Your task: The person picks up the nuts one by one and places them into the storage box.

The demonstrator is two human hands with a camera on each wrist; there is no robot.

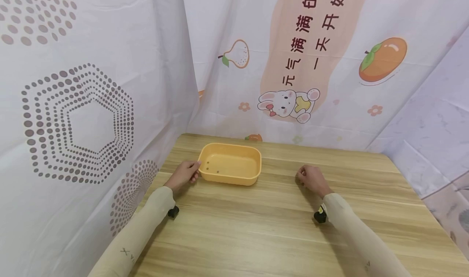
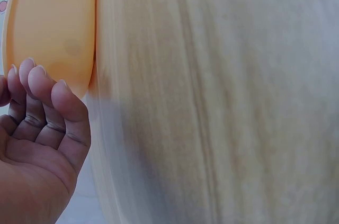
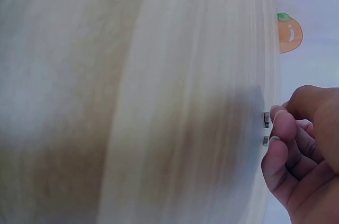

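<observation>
A shallow yellow-orange plastic tray (image 1: 234,179) sits on the wooden table. My left hand (image 1: 185,173) grips its left end, thumb over the rim. In the left wrist view, the curled fingers of that hand (image 2: 45,123) meet the edge of the tray (image 2: 53,17). Several small dark bits (image 1: 218,171) lie inside the tray near that end. To the right of the tray, my right hand (image 1: 312,179) is low over the table with bent fingers. Its thumb and fingertips pinch at a small silvery metal piece (image 3: 266,119); a second metal piece (image 3: 266,141) shows beside another fingertip.
The wood-grain table (image 1: 264,228) extends in front of and between the forearms. A printed white curtain (image 1: 234,94) hangs behind its far edge, and another patterned curtain (image 1: 91,126) runs close along the left. A pale cloth (image 1: 432,138) hangs at the right.
</observation>
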